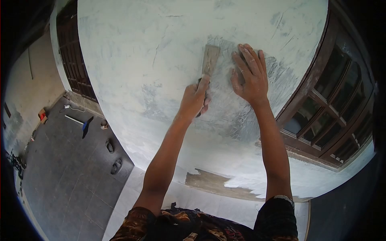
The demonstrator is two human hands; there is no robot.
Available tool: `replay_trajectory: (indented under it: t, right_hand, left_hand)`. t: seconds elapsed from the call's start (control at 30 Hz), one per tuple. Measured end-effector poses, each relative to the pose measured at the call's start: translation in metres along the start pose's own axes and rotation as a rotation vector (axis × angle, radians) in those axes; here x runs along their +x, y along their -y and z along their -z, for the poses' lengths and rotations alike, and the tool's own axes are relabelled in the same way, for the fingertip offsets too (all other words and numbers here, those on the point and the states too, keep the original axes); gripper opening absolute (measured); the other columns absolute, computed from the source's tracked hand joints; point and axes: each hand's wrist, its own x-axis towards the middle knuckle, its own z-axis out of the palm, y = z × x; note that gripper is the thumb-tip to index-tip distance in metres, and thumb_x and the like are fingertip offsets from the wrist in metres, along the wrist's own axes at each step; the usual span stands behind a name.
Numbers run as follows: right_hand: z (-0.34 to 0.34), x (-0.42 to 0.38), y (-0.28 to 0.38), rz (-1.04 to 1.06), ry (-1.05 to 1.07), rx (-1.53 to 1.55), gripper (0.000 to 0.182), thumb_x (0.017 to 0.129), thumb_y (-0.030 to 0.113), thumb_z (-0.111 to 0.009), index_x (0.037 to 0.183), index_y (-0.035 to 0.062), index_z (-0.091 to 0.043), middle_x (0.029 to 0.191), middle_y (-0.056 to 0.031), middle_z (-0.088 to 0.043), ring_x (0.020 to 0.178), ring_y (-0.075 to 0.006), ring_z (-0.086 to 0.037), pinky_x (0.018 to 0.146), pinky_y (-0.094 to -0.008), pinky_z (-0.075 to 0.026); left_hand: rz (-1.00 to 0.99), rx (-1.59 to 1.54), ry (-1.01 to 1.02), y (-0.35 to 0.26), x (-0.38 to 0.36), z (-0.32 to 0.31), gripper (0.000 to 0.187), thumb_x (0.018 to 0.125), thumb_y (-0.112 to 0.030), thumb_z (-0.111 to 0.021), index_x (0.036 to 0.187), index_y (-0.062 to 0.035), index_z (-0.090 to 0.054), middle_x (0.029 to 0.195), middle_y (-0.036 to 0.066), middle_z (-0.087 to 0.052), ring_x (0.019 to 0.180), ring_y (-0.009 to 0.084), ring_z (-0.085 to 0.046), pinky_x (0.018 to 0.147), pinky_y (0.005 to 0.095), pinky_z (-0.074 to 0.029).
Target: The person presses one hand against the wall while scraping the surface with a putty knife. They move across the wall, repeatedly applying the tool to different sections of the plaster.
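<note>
My left hand [194, 100] is closed around the dark handle of a putty knife [210, 58]. Its flat, dusty blade points up and lies close against the wall [120, 60], which is whitish with grey scraped patches. To the right of the blade, my right hand [252, 76] is spread with its palm toward the wall and its fingers up. Nothing shows in that hand. Grey, rough streaks surround both hands, and pale dust coats the fingertips. Part of the knife's handle is hidden by my left fingers.
A brown wooden window [325, 104] borders the wall at right. On the grey tiled floor [76, 176] at left lie a broom with a blue-black head [86, 127] and a pair of dark sandals [116, 166]. Bare brown plaster [213, 182] shows low on the wall.
</note>
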Motion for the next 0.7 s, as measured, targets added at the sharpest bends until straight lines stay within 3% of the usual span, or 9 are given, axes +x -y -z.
replay_trajectory:
  t: [0.2,0.27,0.7]
  right_hand:
    - [0.0,-0.001,0.002,-0.025,0.055,-0.045,0.05,0.077,0.01,-0.068,0.127,0.0132,-0.064,0.144,-0.0079,-0.051,0.138,-0.0259,-0.043,0.116,-0.0498,-0.026]
    - [0.0,0.001,0.002,-0.019,0.109,-0.114,0.05,0.079,0.019,-0.068,0.129,0.0163,-0.061,0.147,-0.0048,-0.047,0.141,-0.0228,-0.038,0.117,-0.0492,-0.025]
    - [-0.001,0.003,0.004,-0.04,0.14,-0.146,0.053,0.081,0.021,-0.067,0.133,0.0198,-0.059,0.151,-0.0028,-0.043,0.142,-0.0221,-0.035,0.118,-0.0487,-0.024]
  left_hand:
    - [-0.097,-0.017,0.003,-0.007,0.001,-0.004,0.047,0.097,-0.054,-0.051,0.082,-0.0096,-0.053,0.054,-0.001,-0.044,0.036,0.0086,-0.038,0.033,0.0253,-0.029]
    - [0.001,-0.01,-0.047,0.007,-0.011,-0.004,0.048,0.097,-0.054,-0.051,0.079,-0.0104,-0.051,0.054,-0.001,-0.045,0.036,0.0087,-0.037,0.034,0.0248,-0.03]
    - [0.01,0.011,-0.015,-0.003,-0.004,0.002,0.047,0.098,-0.053,-0.051,0.078,-0.0106,-0.051,0.054,-0.002,-0.044,0.036,0.0079,-0.038,0.034,0.0239,-0.031]
